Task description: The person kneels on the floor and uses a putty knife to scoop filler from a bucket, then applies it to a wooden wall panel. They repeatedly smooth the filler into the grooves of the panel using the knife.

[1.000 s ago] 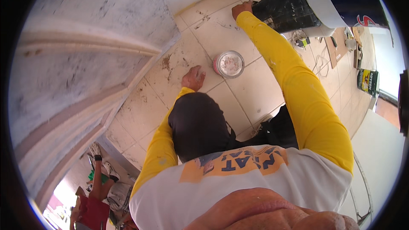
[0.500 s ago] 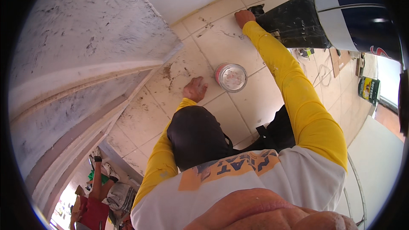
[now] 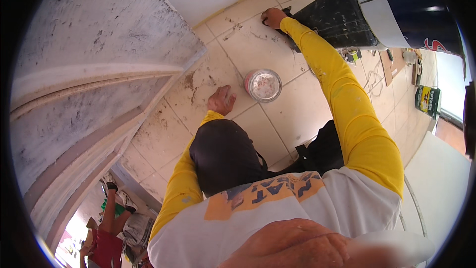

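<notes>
- The right hand (image 3: 273, 17), at the top centre of the frame, has its fingers curled onto the near edge of a black paint tray (image 3: 336, 16) on the tiled floor (image 3: 292, 114); whether it truly grips the edge I cannot tell
- The left hand (image 3: 221, 101), near the middle of the frame, lies flat on a tile with fingers loosely together, holding nothing; it looks to be propping the body
- Just right of the left hand, apart from it, stands one small round tin (image 3: 263, 85), open, with pale speckled contents
- The tray is probably stiff plastic and light, though slick where paint has dried; best taken by its rim, kept level
- The tin looks light but easy to tip; grasp it round the wall
- One large white and dark blue bucket (image 3: 411, 10) sits against the tray at the upper right
- Count: one tray, one tin, one bucket, two hands
- A grey plastered wall (image 3: 94, 64) fills the left of the frame
</notes>
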A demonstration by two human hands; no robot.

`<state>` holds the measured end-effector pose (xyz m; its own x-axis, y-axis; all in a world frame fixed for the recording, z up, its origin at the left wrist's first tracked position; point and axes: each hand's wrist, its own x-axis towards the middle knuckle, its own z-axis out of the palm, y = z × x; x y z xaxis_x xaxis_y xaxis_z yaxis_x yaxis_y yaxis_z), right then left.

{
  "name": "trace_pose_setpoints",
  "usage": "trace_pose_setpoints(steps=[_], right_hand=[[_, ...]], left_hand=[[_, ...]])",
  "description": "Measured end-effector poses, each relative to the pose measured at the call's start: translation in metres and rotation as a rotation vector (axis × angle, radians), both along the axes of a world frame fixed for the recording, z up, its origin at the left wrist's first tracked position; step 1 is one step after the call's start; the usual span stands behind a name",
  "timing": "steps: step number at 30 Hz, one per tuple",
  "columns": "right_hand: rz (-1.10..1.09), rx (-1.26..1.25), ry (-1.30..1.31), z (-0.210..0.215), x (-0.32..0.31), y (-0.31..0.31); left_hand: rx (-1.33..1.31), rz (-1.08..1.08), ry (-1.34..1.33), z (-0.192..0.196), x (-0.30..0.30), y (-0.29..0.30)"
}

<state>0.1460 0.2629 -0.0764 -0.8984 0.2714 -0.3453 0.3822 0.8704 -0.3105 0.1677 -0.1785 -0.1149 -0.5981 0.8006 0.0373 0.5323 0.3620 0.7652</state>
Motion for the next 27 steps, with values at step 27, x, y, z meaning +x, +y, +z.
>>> trace_pose_setpoints(steps=[27], right_hand=[[-0.826, -0.935, 0.542, -0.001, 0.090, -0.055]], left_hand=[[-0.135, 0.014, -0.056, 0.002, 0.004, 0.000]])
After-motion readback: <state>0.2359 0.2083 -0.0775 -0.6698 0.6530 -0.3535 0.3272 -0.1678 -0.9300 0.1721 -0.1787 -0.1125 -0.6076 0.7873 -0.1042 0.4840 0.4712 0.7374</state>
